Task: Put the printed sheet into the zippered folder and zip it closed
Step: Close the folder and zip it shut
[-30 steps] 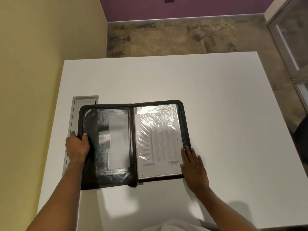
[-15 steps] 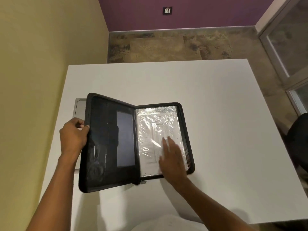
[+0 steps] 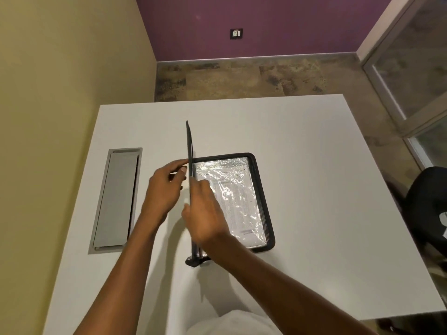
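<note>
The black zippered folder (image 3: 262, 189) lies half open on the white table (image 3: 314, 189). Its right half is flat and holds the printed sheet (image 3: 239, 199) under a shiny clear sleeve. The left cover (image 3: 189, 151) stands upright, seen edge-on. My left hand (image 3: 164, 189) pinches that cover's edge between thumb and fingers. My right hand (image 3: 205, 213) hovers flat over the inner left part of the sheet, close to the raised cover, fingers extended and holding nothing. The spine end and a zipper pull (image 3: 193, 261) show at the near edge.
A grey metal cable hatch (image 3: 116, 199) is set into the table at the left. A yellow wall runs along the table's left side. A black chair (image 3: 428, 209) stands off the right edge. White cloth on my lap (image 3: 232, 322) shows at the bottom.
My left hand has swung the folder's left cover up from flat to upright. My right hand has slid from the sheet's near right corner to its inner left side.
</note>
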